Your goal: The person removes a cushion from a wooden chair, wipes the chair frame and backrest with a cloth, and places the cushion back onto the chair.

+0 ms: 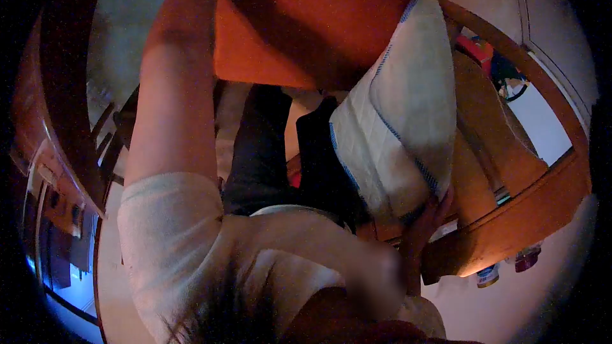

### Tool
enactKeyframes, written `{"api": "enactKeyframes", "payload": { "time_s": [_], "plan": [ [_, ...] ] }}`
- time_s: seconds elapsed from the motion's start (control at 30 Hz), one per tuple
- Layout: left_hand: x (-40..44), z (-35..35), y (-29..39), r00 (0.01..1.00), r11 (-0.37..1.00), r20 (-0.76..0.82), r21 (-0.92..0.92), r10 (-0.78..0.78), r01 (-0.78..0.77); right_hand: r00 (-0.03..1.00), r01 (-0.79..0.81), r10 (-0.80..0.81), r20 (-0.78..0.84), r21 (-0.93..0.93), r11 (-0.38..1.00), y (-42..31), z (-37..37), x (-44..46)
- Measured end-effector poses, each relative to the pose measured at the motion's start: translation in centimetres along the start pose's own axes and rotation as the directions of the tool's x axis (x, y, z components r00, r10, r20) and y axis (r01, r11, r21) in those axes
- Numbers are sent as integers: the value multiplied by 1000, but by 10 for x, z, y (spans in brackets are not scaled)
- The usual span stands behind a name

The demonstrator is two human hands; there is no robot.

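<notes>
Plainly, we find the pale cloth [398, 105] to the right of what looks like an orange table [357, 9], rising in a bent, pointed fold that overlaps the right end of its near edge. Blue stitching runs along the cloth's edges, and creases cross its lower part.

At the cloth's bottom corner we make out the right hand [428, 226], dim and reddish, its fingers against the fabric; whether they pinch it we cannot tell. Our left arm [172, 111] reaches from a pale sleeve [169, 213] past the table's near left corner and along its left edge. The left hand lies beyond the picture, so we cannot tell whether it is spread or closed, or what it touches.

As for how far along we are, we judge that the cloth is lifted and partly doubled over, not laid flat; its visible edges look already stitched. What is left to do, we cannot tell.

Further out, our dark trousers [261, 146] run under the table's near edge. To the right of the cloth stands a wooden chair [510, 220], with something red [475, 51] and a white panel [549, 118] showing through its frame. Below its lower rail we see two small containers [488, 276], too dim to identify.
</notes>
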State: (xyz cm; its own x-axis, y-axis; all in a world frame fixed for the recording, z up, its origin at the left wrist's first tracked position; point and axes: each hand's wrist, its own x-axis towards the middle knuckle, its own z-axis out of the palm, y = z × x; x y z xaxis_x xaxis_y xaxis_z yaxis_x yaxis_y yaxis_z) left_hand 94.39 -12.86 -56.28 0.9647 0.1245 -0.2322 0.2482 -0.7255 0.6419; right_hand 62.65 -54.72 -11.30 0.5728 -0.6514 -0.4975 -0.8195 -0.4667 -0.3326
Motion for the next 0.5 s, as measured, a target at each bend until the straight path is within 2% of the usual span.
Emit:
{"api": "enactKeyframes", "payload": {
  "time_s": [0.1,0.13,0.2,0.3,0.37,0.47,0.5],
  "plan": [
    [-51,-26,-22,998,994,53,-100,-43,48,998,48,-48,36,-4,999,-3,1,-2],
    [-78,-34,-35,991,983,106,-157,-82,98,996,78,-76,55,-38,996,-7,2,-3],
    [-134,-49,-57,962,931,205,-280,-178,232,997,54,-55,54,18,998,6,1,1],
    [-224,-57,-82,861,734,369,-462,-350,497,999,-6,1,52,91,996,-6,6,-3],
    [-275,-52,-88,788,578,443,-536,-427,615,998,-41,34,59,119,992,-17,7,-4],
    [-322,-19,-101,724,438,468,-584,-506,683,995,-33,22,95,112,993,-10,8,0],
    [-328,-5,-108,722,430,457,-591,-520,683,993,-36,9,120,221,975,13,7,8]
  ]
}}
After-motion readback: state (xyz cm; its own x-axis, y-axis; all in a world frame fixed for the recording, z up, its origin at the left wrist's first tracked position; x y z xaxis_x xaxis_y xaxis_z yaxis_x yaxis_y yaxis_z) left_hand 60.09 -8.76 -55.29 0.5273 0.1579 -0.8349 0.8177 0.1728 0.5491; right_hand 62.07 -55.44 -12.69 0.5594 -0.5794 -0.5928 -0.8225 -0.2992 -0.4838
